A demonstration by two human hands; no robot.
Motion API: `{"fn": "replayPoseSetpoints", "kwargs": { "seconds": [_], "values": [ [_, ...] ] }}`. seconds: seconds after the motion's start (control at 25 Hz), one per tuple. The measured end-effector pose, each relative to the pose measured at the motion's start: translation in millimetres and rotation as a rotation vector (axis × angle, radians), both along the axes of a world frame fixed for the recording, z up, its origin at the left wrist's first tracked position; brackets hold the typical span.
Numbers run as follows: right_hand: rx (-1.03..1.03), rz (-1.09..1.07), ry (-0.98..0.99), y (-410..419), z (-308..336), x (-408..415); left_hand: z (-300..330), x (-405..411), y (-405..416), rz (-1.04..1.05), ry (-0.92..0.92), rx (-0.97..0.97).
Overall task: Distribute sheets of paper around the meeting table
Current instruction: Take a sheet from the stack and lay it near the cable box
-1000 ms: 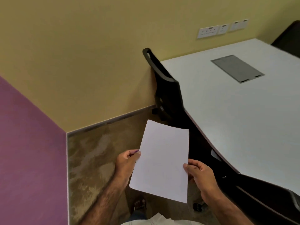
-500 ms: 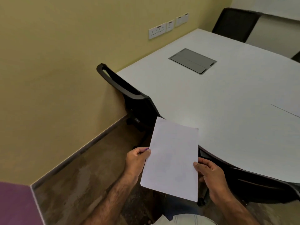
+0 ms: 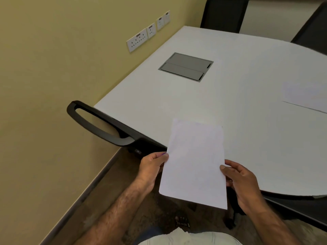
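While standing by the table [image 3: 230, 106], left hand [image 3: 153, 167] & right hand [image 3: 240, 181] both pinching paper sheet [image 3: 194, 163] edges, sheet's top hanging over table's near edge

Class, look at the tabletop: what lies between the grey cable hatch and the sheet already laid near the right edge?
In the head view, only bare white table lies between the hatch and that sheet.

Light: dim, even, soft indoor.
Shadows: faint, darkest under the table [image 3: 265, 138] edge at lower right.
Distortion: wide-angle bending at frame edges.
Focus: slightly soft throughout.
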State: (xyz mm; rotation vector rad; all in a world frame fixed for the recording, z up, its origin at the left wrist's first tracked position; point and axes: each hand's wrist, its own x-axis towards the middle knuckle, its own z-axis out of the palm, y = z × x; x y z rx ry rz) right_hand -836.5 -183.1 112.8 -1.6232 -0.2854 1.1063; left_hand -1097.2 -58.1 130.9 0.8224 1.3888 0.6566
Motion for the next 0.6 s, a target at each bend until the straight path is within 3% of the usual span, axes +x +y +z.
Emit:
{"fn": "replayPoseSetpoints", "kwargs": {
  "seconds": [0.32, 0.6],
  "values": [
    [0.091, -0.110, -0.010, 62.9, 33.6, 11.9, 44.1, 24.0, 93.2, -0.078, -0.159, 0.007],
    [0.100, -0.191, -0.046, 120.8, 46.0, 4.5, 60.3, 30.9, 178.5, -0.213, -0.149, 0.082]
  ]
}}
